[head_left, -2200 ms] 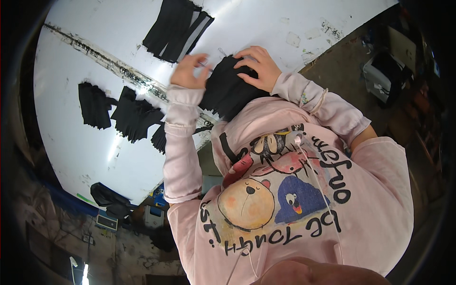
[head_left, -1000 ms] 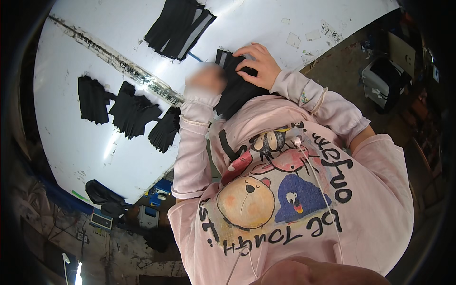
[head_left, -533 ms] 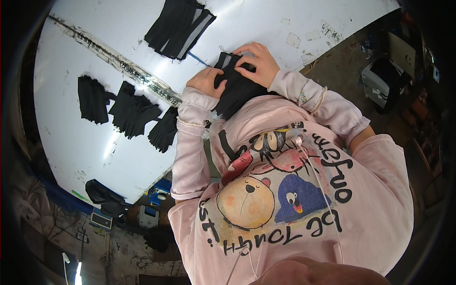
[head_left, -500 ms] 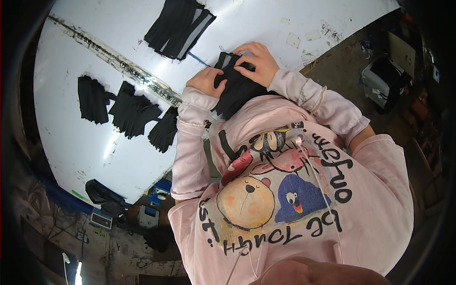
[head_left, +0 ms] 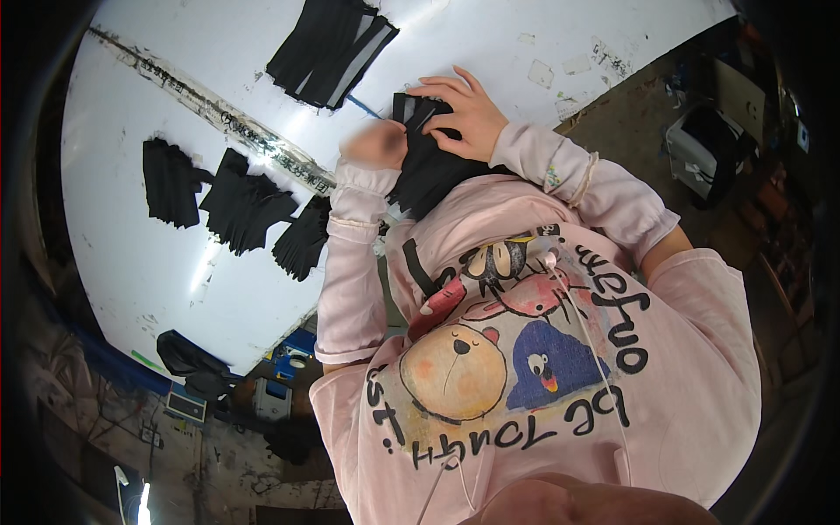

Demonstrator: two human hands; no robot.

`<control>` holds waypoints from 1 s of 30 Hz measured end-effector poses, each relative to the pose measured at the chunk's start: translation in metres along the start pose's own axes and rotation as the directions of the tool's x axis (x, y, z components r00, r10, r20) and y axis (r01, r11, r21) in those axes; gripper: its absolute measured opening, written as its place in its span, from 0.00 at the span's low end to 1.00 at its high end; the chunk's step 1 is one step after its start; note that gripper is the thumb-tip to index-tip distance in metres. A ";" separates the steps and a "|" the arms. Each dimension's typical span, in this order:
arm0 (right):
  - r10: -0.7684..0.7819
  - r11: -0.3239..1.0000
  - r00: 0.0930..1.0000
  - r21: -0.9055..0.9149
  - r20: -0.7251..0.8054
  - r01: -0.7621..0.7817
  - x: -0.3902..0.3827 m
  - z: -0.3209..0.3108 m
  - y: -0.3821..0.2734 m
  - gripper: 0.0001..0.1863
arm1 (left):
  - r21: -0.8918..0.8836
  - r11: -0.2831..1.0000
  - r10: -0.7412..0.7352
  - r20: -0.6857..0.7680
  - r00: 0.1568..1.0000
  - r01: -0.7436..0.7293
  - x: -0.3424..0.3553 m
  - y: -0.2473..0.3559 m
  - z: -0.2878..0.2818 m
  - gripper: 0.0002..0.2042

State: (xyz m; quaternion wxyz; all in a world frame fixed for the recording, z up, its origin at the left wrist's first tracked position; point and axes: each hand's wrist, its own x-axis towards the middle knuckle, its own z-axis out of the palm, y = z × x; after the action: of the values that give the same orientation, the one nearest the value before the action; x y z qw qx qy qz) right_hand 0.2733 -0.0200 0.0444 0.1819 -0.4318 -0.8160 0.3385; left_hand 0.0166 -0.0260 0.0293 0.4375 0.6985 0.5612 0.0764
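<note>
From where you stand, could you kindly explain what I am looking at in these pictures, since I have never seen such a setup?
There is no machine: a person in a pink printed sweatshirt works with two bare hands. The one view comes from a wide fisheye camera worn on that person's head, looking down, so straight edges bend near the rim. The white table bears several piles of black fabric pieces: a stack with grey stripes at the top and three smaller piles to the left. Both hands rest on a nearer black fabric stack at the table's edge. The right hand lies on its top with fingers spread; the left hand is blurred by motion, so its grip cannot be judged.
</note>
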 end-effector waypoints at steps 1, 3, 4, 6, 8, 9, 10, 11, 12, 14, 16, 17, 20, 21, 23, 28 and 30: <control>-0.004 1.000 1.000 -0.006 0.007 0.004 0.001 0.001 0.001 0.08 | 0.004 1.000 -0.003 0.007 1.000 0.003 0.000 0.004 -0.002 0.11; 0.005 1.000 1.000 -0.021 0.016 -0.004 0.001 0.002 0.003 0.10 | 0.065 0.996 0.057 -0.001 0.998 -0.057 0.000 0.012 -0.006 0.11; 0.005 1.000 1.000 -0.024 0.023 -0.004 0.001 0.003 0.002 0.11 | 0.097 0.992 0.082 -0.005 0.997 -0.081 -0.002 0.014 -0.009 0.11; -0.004 1.000 1.000 -0.009 0.010 0.004 0.002 0.005 0.002 0.09 | 0.057 0.997 0.059 -0.026 0.998 -0.058 -0.002 0.002 -0.003 0.09; -0.006 1.000 1.000 0.027 0.004 0.006 0.004 0.002 0.001 0.07 | 0.015 1.000 0.026 -0.057 0.998 -0.025 0.000 0.000 0.000 0.06; -0.007 0.998 1.000 0.058 0.006 0.006 0.004 0.001 -0.001 0.06 | -0.006 1.000 0.000 -0.079 0.997 0.000 0.000 -0.001 0.001 0.05; -0.006 0.996 1.000 0.088 0.008 0.005 0.004 -0.002 -0.002 0.05 | -0.029 0.999 -0.026 -0.100 0.995 0.023 0.001 0.001 0.001 0.04; -0.001 0.996 1.000 0.090 0.005 0.001 0.003 0.000 0.000 0.05 | -0.032 0.999 0.002 -0.097 0.995 -0.006 0.000 0.002 -0.001 0.03; 0.003 0.996 1.000 0.092 0.002 -0.004 0.001 0.003 0.003 0.05 | -0.035 0.999 0.031 -0.095 0.995 -0.034 0.000 0.003 -0.002 0.03; 0.006 0.993 1.000 0.119 0.027 -0.009 0.002 0.003 0.010 0.07 | -0.030 0.993 0.116 -0.057 0.992 -0.118 0.000 0.000 -0.006 0.04; 0.003 0.985 0.996 0.169 0.085 -0.017 0.003 0.004 0.017 0.08 | -0.025 0.974 0.226 0.019 0.974 -0.225 -0.001 -0.010 -0.009 0.07; -0.023 0.983 0.995 0.185 0.093 0.005 0.005 0.004 0.021 0.07 | -0.018 0.973 0.229 -0.022 0.973 -0.230 -0.004 -0.011 -0.006 0.07; -0.078 0.975 0.990 0.214 0.120 0.051 0.010 0.003 0.032 0.08 | -0.011 0.973 0.228 -0.094 0.969 -0.230 -0.010 -0.006 -0.001 0.08; -0.084 0.976 0.988 0.213 0.131 0.055 0.012 0.003 0.034 0.09 | -0.018 0.975 0.218 -0.086 0.972 -0.220 -0.011 -0.004 -0.002 0.08; -0.088 0.976 0.985 0.211 0.147 0.056 0.014 0.003 0.038 0.09 | -0.022 0.974 0.221 -0.093 0.971 -0.224 -0.011 0.000 -0.003 0.09; -0.021 0.979 0.990 0.202 0.139 -0.007 0.018 0.009 0.045 0.09 | -0.022 0.981 0.193 -0.077 0.978 -0.195 -0.009 -0.002 -0.002 0.11; 0.024 0.981 0.992 0.188 0.122 -0.047 0.017 0.009 0.045 0.10 | 0.008 0.977 0.214 -0.093 0.972 -0.214 -0.008 -0.005 0.001 0.10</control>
State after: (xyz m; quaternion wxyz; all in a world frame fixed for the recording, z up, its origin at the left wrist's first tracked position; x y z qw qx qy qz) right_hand 0.2848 0.0083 0.0062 0.1673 -0.4060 -0.7815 0.4431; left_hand 0.0104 -0.0329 0.0281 0.4007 0.7502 0.5023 0.1561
